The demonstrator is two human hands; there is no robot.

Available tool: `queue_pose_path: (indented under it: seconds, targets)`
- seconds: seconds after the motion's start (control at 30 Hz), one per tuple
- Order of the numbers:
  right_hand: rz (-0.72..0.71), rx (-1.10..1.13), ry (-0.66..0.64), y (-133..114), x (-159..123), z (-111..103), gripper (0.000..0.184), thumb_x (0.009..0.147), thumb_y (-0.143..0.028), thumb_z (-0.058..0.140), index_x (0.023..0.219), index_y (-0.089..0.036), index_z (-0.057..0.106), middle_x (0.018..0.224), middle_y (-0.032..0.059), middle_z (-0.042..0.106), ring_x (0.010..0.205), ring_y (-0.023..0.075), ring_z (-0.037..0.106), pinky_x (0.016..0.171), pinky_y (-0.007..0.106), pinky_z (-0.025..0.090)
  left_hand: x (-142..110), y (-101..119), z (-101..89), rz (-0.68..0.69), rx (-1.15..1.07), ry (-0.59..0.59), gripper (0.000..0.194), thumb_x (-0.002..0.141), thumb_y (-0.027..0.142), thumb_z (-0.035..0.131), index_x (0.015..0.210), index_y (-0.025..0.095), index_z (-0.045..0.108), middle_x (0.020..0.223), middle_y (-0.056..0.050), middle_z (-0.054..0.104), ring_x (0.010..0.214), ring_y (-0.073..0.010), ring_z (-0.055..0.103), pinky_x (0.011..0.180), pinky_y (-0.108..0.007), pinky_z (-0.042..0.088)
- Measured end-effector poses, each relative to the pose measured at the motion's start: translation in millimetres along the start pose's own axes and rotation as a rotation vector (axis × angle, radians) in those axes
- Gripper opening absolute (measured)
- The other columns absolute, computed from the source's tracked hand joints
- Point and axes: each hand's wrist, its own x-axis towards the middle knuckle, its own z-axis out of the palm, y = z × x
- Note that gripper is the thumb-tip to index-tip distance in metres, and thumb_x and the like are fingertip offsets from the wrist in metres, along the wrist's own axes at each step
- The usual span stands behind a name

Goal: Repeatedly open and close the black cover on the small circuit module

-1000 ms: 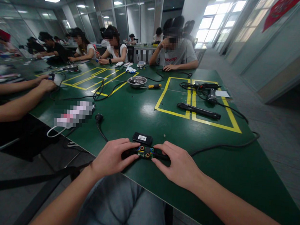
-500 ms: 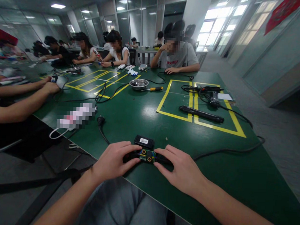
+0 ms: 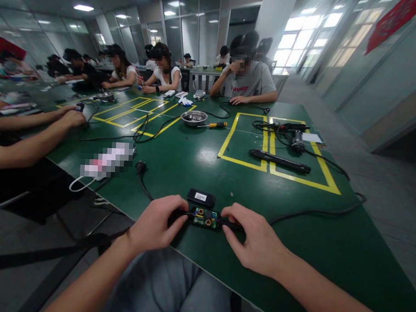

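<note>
A small green circuit board with copper-wound coils lies near the table's front edge, apparently in a black shell. My left hand is closed, thumb and fingers pinching the black cable at the board's left end. On the other side, my right hand pinches the black cable where it leaves the board's right end. Just beyond the board, a black plastic cover with a white label rests on the table. The fingers partly hide both cable ends.
A black plug lies left of the board, near a blurred-out pale object. Farther off are a metal bowl, a yellow-handled screwdriver and a black rod-shaped tool. A co-worker's hands are at the left; others sit around the table.
Both hands have slid outward from the circuit board's edges onto the cables at its ends, so more of the board shows. The co-worker's hands at the left have shifted slightly.
</note>
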Motion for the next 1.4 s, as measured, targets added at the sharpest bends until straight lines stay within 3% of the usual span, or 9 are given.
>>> queue_pose_path:
  seconds: [0.23,0.37,0.47,0.6,0.73,0.93,1.13,1.4]
  targets:
    - [0.029,0.012,-0.033,1.3,-0.8,-1.5,0.011,0.099,-0.013,0.056,0.098,-0.022,0.063,0.092,0.0053,0.070,0.079,0.0225,0.069,0.070,0.036,0.054,2.3,-2.6,0.3,0.031,-0.032,0.011,0.015,0.106,0.021,0.058,0.098,0.021,0.072,0.097,-0.006,0.075,0.090,-0.0208,0.070,0.082,-0.032,0.053]
    - [0.053,-0.008,-0.025,0.7,-1.9,-0.1,0.012,0.099,-0.013,0.058,0.096,-0.022,0.066,0.092,0.0053,0.071,0.079,0.0221,0.067,0.071,0.036,0.051,6.1,-1.7,-4.4,0.070,0.119,0.003,0.017,0.105,0.021,0.061,0.095,0.021,0.075,0.103,-0.007,0.077,0.094,-0.0226,0.069,0.087,-0.038,0.052]
    - [0.048,-0.032,-0.007,-1.1,-1.6,0.2,0.012,0.098,-0.012,0.060,0.094,-0.021,0.066,0.090,0.0054,0.072,0.081,0.0233,0.065,0.073,0.038,0.047,16.6,2.3,-8.5,0.091,0.222,0.022,0.017,0.102,0.020,0.065,0.091,0.022,0.078,0.121,-0.010,0.076,0.110,-0.0287,0.067,0.097,-0.046,0.053]
    - [0.031,-0.052,0.016,-1.8,-1.1,1.5,0.011,0.097,-0.011,0.061,0.094,-0.020,0.066,0.089,0.0057,0.072,0.085,0.0249,0.064,0.075,0.040,0.043,40.5,0.5,-7.4,0.092,0.153,0.009,0.028,0.102,0.015,0.064,0.122,0.025,0.081,0.147,-0.012,0.070,0.133,-0.0308,0.065,0.113,-0.051,0.053]
    - [0.046,-0.046,0.008,-1.9,-0.6,2.3,0.010,0.098,-0.012,0.061,0.095,-0.020,0.065,0.090,0.0058,0.072,0.085,0.0246,0.063,0.076,0.040,0.042,57.0,-11.7,-6.4,0.099,0.081,-0.170,0.031,0.104,0.018,0.067,0.130,0.028,0.080,0.135,-0.008,0.078,0.123,-0.0264,0.073,0.111,-0.044,0.057]
    - [0.092,-0.046,-0.002,-5.0,1.0,-0.8,0.009,0.094,-0.015,0.064,0.090,-0.022,0.059,0.088,0.0052,0.069,0.085,0.0248,0.062,0.075,0.040,0.042,42.3,-5.6,-14.0,0.135,0.056,-0.042,0.032,0.110,0.028,0.063,0.139,0.027,0.076,0.132,-0.010,0.076,0.120,-0.0255,0.072,0.107,-0.042,0.060]
    - [0.087,-0.049,0.004,-5.9,1.4,-3.1,0.012,0.089,-0.013,0.064,0.090,-0.023,0.057,0.086,0.0042,0.067,0.082,0.0241,0.060,0.075,0.038,0.041,27.8,15.3,-8.3,0.224,0.015,-0.202,0.034,0.112,0.025,0.062,0.142,0.032,0.075,0.132,-0.010,0.076,0.119,-0.0246,0.071,0.105,-0.041,0.060]
    - [0.078,-0.075,-0.008,-6.2,1.8,-3.2,0.011,0.090,-0.013,0.062,0.091,-0.023,0.057,0.087,0.0050,0.067,0.083,0.0247,0.060,0.076,0.039,0.040,25.8,13.6,-0.7,0.266,0.142,-0.182,0.030,0.112,0.029,0.062,0.140,0.029,0.075,0.131,-0.010,0.077,0.116,-0.0261,0.071,0.100,-0.044,0.060]
